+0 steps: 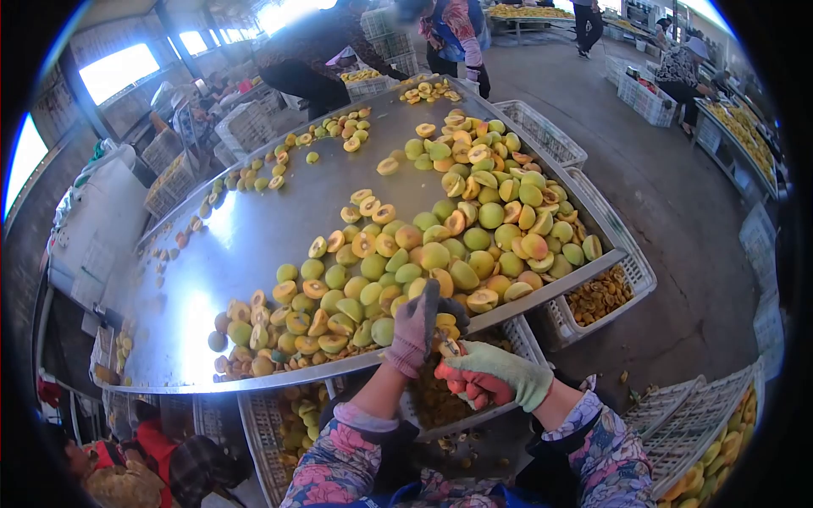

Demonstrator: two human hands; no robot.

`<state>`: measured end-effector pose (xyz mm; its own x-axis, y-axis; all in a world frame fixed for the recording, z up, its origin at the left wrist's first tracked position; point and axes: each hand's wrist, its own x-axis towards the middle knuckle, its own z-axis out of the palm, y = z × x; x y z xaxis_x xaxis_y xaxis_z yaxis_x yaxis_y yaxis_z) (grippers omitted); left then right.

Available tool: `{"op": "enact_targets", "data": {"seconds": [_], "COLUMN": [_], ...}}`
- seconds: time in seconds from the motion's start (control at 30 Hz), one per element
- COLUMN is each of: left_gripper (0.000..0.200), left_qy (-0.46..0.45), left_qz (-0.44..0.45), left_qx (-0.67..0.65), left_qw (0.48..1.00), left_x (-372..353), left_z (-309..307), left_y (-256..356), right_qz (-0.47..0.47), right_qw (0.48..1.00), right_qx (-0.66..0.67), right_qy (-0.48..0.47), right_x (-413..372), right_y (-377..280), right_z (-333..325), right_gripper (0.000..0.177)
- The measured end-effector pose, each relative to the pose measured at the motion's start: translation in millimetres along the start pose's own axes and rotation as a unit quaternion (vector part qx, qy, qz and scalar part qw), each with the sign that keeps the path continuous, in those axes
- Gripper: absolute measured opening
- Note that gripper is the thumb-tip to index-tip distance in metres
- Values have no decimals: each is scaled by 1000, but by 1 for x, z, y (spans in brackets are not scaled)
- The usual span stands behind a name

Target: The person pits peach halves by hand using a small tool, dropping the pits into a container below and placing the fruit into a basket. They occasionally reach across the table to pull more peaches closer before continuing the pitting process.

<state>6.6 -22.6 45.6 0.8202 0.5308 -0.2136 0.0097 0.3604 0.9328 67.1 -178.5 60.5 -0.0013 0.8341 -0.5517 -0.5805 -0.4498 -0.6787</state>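
My left hand (415,332), in a greyish-purple glove, is closed around a yellow peach half (445,322) just past the table's near rim. My right hand (500,374), in a pale green glove with red-orange on the fingers, is curled into a fist right beside it. A small brownish thing (451,348) shows at its thumb; I cannot make out what it is. Ahead of both hands, a heap of green-yellow peaches (434,255), many cut in half with brown centres, covers the near and right side of the metal table (318,203).
Below my hands stands a crate (529,343) with fruit pieces. Another white crate (648,279) of brown pieces sits right of the table. More crates (694,415) lie lower right. A person (457,38) stands across the table; another person (686,72) works at the far right.
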Motion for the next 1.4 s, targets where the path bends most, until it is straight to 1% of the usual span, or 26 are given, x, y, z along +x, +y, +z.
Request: {"op": "enact_targets", "data": {"seconds": [0.13, 0.2, 0.23, 0.3, 0.33, 0.4, 0.43, 0.5, 0.53, 0.57, 0.7, 0.73, 0.77, 0.8, 0.83, 0.9, 0.93, 0.97, 1.03, 1.07, 1.13, 1.17, 1.23, 1.3, 1.37, 1.4], "left_gripper": [54, 56, 56, 55, 55, 54, 54, 52, 52, 52, 52, 52, 52, 52, 52, 53, 47, 47, 40, 36, 32, 31, 25, 23, 36, 36], "left_qy": [-16, 0, -1, -56, -57, -59, -59, -81, -80, -76, -78, -78, -83, -89, -94, -86, -121, -124, -38, -26, 29, 71, 143, 199, 244, 243], "left_qz": [67, 229, 230, 63, 64, -24, -24, -75, -75, -89, -91, -87, -67, -47, -42, -10, 16, 21, 12, 40, 104, 138, 127, -12, -101, -98], "left_qx": [73, 182, 182, -43, -43, -151, -151, -274, -275, -300, -318, -320, -303, -285, -284, -84, -79, -78, 80, 95, 177, 243, 420, 552, 663, 665], "left_qw": [995, 956, 956, 995, 995, 987, 986, 955, 955, 947, 941, 940, 947, 953, 953, 993, 989, 989, 996, 994, 978, 958, 887, 810, 701, 699], "left_x": [4, -2, 0, 6, 6, 5, 7, 11, 11, 10, 9, 9, 9, 9, 8, -1, -2, -8, -28, -35, -55, -67, -107, -137, -170, -170], "left_z": [-8, -2, -4, -8, -8, -8, -9, -10, -10, -10, -12, -14, -17, -17, -17, -17, -23, -24, -30, -40, -77, -102, -139, -195, -166, -168], "left_y": [-15, -12, -13, -15, -16, -17, -19, -24, -25, -25, -13, -13, -14, -14, -12, -8, -11, -5, 14, 18, 20, 18, 35, 31, 64, 65], "right_qz": [18, 46, 44, 51, 51, 24, 24, 25, 12, 13, -29, -98, -163, -100, -104, 30, -43, -47, -2, -59, -87, -112, -138, -163, -159, -161], "right_qw": [997, 971, 971, 952, 952, 987, 988, 999, 996, 996, 960, 876, 749, 718, 715, 653, 678, 676, 667, 674, 667, 661, 657, 652, 664, 665], "right_qx": [51, 172, 172, 231, 231, 91, 90, 3, -87, -88, -272, -455, -616, -649, -650, -683, -644, -645, -648, -642, -653, -661, -653, -642, -639, -637], "right_qy": [-49, -162, -162, -192, -192, -127, -127, -33, -7, -8, 62, 124, 181, 230, 234, 326, 351, 354, 367, 360, 349, 337, 351, 370, 353, 355], "right_x": [10, 14, 15, 15, 13, 5, 3, 1, 2, 0, -8, -1, 0, -4, -1, 12, 9, 6, -4, -12, -26, -31, -38, -43, -46, -43], "right_y": [7, 11, 12, 12, 9, 3, 3, 3, 2, 3, 9, 25, 27, 27, 26, 28, 27, 23, 15, 15, 13, 11, 11, 9, 10, 13], "right_z": [-7, -12, -12, -12, -11, -7, -3, 5, 6, 6, -6, -23, -28, -28, -31, -42, -47, -44, -35, -32, -24, -21, -18, -17, -15, -16], "right_gripper": [21, 21, 21, 22, 22, 21, 21, 20, 18, 18, 19, 20, 22, 25, 25, 30, 29, 29, 27, 26, 24, 24, 23, 22, 21, 21]}}
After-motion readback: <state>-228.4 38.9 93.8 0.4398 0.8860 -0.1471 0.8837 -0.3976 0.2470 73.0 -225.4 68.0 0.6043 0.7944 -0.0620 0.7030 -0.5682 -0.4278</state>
